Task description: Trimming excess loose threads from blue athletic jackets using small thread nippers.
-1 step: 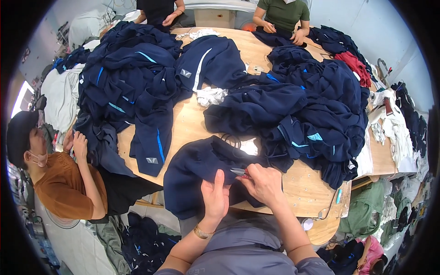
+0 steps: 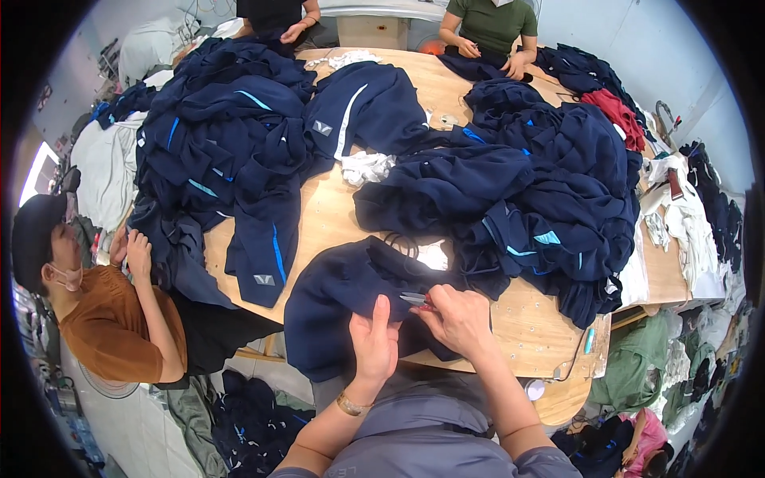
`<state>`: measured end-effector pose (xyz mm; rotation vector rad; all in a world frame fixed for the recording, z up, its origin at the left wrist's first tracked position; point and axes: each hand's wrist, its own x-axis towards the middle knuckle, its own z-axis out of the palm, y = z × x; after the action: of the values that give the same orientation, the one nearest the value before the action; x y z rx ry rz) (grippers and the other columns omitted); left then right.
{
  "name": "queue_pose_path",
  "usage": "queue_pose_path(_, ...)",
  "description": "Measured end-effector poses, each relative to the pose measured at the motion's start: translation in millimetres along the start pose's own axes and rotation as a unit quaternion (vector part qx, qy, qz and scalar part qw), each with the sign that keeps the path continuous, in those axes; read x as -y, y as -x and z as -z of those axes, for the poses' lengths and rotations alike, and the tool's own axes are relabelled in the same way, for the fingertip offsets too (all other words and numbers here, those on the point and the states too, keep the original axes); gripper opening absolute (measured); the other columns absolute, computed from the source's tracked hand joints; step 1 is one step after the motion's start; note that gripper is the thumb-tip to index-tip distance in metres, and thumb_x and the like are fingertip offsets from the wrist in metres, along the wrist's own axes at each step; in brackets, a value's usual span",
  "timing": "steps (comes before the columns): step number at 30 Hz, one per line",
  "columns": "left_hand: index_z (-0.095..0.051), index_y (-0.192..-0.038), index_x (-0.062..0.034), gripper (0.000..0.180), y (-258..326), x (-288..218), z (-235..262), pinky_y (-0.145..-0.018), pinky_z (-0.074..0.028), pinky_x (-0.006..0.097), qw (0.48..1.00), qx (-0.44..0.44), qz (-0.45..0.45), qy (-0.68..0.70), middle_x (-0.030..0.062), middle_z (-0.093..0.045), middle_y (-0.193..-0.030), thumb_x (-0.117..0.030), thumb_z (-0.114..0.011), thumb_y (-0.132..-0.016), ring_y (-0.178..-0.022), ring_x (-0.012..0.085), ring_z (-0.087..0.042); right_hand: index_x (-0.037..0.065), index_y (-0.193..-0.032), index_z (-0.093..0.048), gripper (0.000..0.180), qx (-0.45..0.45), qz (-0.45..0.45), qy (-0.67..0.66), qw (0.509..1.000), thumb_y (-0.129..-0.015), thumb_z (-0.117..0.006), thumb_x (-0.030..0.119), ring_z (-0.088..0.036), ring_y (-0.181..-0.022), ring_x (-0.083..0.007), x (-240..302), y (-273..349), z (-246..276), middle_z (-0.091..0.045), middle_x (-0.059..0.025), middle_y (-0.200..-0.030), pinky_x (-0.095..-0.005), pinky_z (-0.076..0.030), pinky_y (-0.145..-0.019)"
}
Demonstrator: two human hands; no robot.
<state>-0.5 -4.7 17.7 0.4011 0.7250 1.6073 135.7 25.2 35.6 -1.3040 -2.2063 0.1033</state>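
A navy garment (image 2: pixel 325 307) lies bunched at the table's near edge and hangs over it toward me. My left hand (image 2: pixel 374 344) is closed on its cloth, thumb pointing up, with the other fingers partly hidden. In my right hand (image 2: pixel 460 320) is a pair of thread snips (image 2: pixel 415 299). Red shows at their grip, and the metal blades point left, just above the fabric beside my left thumb. A dark cord loops over the garment's far side. Whether the blades touch a thread is too small to tell.
Heaps of navy garments lie on the wooden table (image 2: pixel 327 209), a left pile (image 2: pixel 231 119) and a right pile (image 2: pixel 550 183). White scraps (image 2: pixel 366 168) sit between them. One person in brown (image 2: pixel 119 319) works at left; two others stand across. A teal-handled tool (image 2: pixel 589 341) lies near the right corner.
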Motion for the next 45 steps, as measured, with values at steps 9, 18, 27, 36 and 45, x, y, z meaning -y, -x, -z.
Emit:
queue_pose_path(9, -0.050, -0.104, -0.0037, 0.014, 2, 1, 5, -0.080, -0.046, 0.027, 0.999, 0.013, 0.004, -0.050, 0.0025, -0.056, -0.095, -0.007, -0.052, -0.090, -0.087, 0.0115, -0.055, 0.009, -0.073, -0.048, 0.029, 0.066, 0.003, -0.025, 0.997, -0.074, -0.068, 0.029, -0.055, -0.054, -0.0246, -7, -1, 10, -0.051, -0.0059, -0.061, -0.0335, -0.040, -0.048)
queue_pose_path(18, -0.056, -0.099, -0.0036, 0.016, -5, 0, 11, -0.080, -0.049, 0.029, 0.995, -0.013, 0.091, 0.031, 0.0073, -0.062, -0.095, -0.017, -0.050, -0.092, -0.086, 0.0151, -0.060, 0.007, -0.075, -0.045, 0.032, 0.049, -0.087, -0.143, 0.985, -0.079, -0.065, 0.031, -0.054, -0.050, -0.0285, -6, 11, 1, -0.054, -0.0085, -0.059, -0.0339, -0.039, -0.043)
queue_pose_path(27, -0.056, -0.089, -0.0077, 0.012, -1, 9, 3, -0.073, -0.049, 0.026, 0.995, -0.012, 0.082, 0.057, 0.0032, -0.062, -0.088, -0.017, -0.050, -0.092, -0.080, 0.0113, -0.059, 0.002, -0.072, -0.053, 0.023, -0.033, -0.239, -0.355, 0.903, -0.072, -0.073, 0.013, -0.035, -0.051, -0.0039, 26, 8, -13, -0.042, 0.0026, -0.055, -0.0204, -0.030, -0.043)
queue_pose_path(36, -0.055, -0.088, -0.0068, 0.005, -7, -4, -4, -0.085, -0.050, 0.039, 0.984, -0.064, 0.145, 0.077, 0.0044, -0.060, -0.087, -0.012, -0.055, -0.088, -0.082, 0.0130, -0.058, 0.003, -0.076, -0.059, 0.019, 0.225, -0.056, -0.544, 0.806, -0.071, -0.074, 0.013, -0.040, -0.050, -0.0055, 35, 17, 9, -0.045, -0.0017, -0.054, -0.0221, -0.033, -0.046)
queue_pose_path(45, -0.060, -0.092, -0.0066, 0.010, -11, 2, 2, -0.079, -0.050, 0.032, 0.987, -0.063, 0.142, 0.049, 0.0047, -0.064, -0.088, -0.015, -0.056, -0.089, -0.084, 0.0163, -0.061, 0.003, -0.076, -0.051, 0.026, -0.004, -0.174, -0.348, 0.921, -0.082, -0.064, 0.025, -0.043, -0.045, -0.0144, 0, 24, -7, -0.047, -0.0037, -0.057, -0.0261, -0.034, -0.044)
